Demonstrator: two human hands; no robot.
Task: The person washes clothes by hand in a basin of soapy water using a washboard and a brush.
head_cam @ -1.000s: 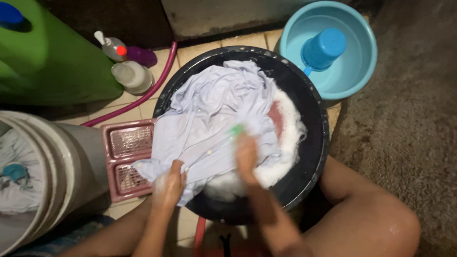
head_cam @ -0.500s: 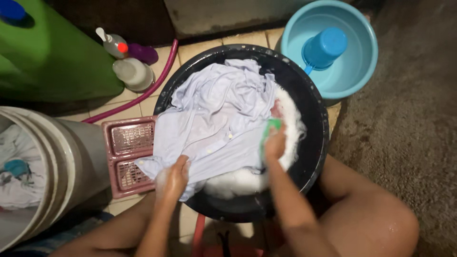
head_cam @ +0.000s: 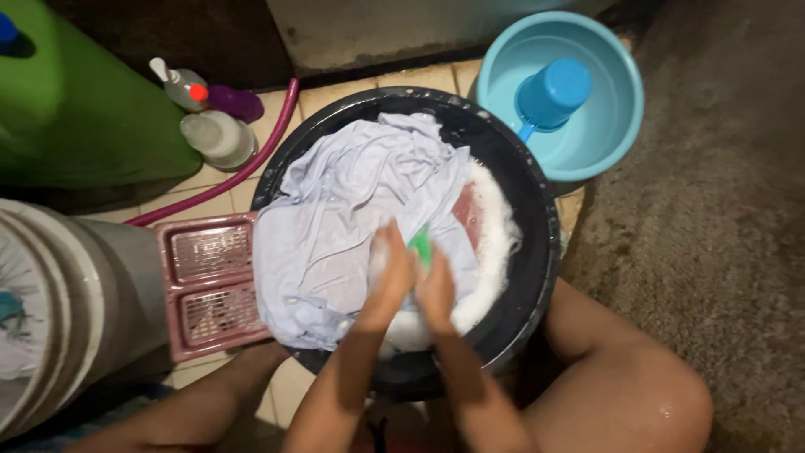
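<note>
Upper left of frame: white pump bottle (head_cam: 216,136), clear spray bottle with red cap (head_cam: 180,85), purple bottle (head_cam: 235,102), standing together on the floor tiles.

Light is dim overall and seems to fall from above the middle, so the pale shirt (head_cam: 352,210) and the suds in the black basin (head_cam: 537,252) look brightest, while the floor (head_cam: 721,193) at the right edge and the top corners sink into murk. Both hands, left hand (head_cam: 390,268) and right hand (head_cam: 436,289), are smeared by motion blur, and the green brush (head_cam: 419,245) between them is only a soft streak. Wet skin at the lower right shows small glints.
</note>
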